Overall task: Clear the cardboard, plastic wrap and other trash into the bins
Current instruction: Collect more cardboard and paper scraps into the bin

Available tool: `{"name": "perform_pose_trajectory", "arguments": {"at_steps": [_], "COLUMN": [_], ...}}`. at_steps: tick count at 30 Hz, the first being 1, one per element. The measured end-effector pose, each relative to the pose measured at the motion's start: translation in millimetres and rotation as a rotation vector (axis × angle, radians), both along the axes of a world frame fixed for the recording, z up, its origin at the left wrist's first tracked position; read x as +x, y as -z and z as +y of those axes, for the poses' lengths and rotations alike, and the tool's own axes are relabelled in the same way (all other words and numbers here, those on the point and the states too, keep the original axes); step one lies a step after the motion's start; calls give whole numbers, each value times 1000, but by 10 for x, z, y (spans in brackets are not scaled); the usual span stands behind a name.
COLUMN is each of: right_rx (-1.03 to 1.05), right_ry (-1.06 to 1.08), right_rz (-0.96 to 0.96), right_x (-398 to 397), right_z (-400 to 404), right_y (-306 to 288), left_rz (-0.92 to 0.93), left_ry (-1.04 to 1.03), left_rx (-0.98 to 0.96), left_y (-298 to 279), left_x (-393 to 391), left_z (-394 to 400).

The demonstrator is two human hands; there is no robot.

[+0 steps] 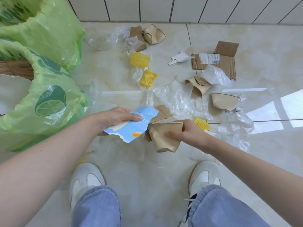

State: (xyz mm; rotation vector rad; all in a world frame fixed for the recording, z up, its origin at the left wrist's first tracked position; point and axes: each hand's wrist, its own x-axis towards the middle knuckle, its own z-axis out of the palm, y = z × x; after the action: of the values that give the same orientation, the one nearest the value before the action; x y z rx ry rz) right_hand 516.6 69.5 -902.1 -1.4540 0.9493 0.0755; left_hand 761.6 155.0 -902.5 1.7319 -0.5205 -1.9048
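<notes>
My left hand (114, 117) grips a torn light-blue carton piece (131, 128) above the floor. Beside it, my right hand (183, 133) is closed on a crushed brown paper cup (164, 140). Two bins lined with green lime-print bags stand at the left: the near bin (49, 99) holds cardboard, the far bin (41, 30) is behind it. On the floor lie clear plastic wrap (177, 99), yellow foam nets (140, 59), (148, 78), (201, 123), more crushed paper cups (224, 101), (197, 86), (154, 34) and a flattened cardboard box (218, 63).
Torn white paper (180, 57) lies beside the cardboard box. More clear plastic (236, 126) spreads at the right and near the tiled wall (164, 9). A brown cardboard scrap (164, 112) sits just beyond my hands. My white shoes (86, 177) stand on the pale tiled floor below.
</notes>
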Motion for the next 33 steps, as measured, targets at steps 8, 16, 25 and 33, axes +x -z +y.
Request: {"name": "perform_pose_trajectory", "arguments": {"at_steps": [8, 16, 25, 33], "right_rx": [-18, -91, 78, 110], "right_ry": [46, 266, 569, 703], "right_rz": [-15, -96, -106, -50], "right_x": [-248, -304, -254, -106], "right_z": [67, -319, -678, -1094], "right_y": [-118, -187, -56, 15], "left_rz": [87, 148, -51, -139], "left_ry": [137, -158, -339, -382], "left_rx": [-55, -216, -180, -165], "left_y": [-197, -125, -73, -32], "left_x": [-5, -18, -59, 80], "left_z": [179, 6, -414, -817]}}
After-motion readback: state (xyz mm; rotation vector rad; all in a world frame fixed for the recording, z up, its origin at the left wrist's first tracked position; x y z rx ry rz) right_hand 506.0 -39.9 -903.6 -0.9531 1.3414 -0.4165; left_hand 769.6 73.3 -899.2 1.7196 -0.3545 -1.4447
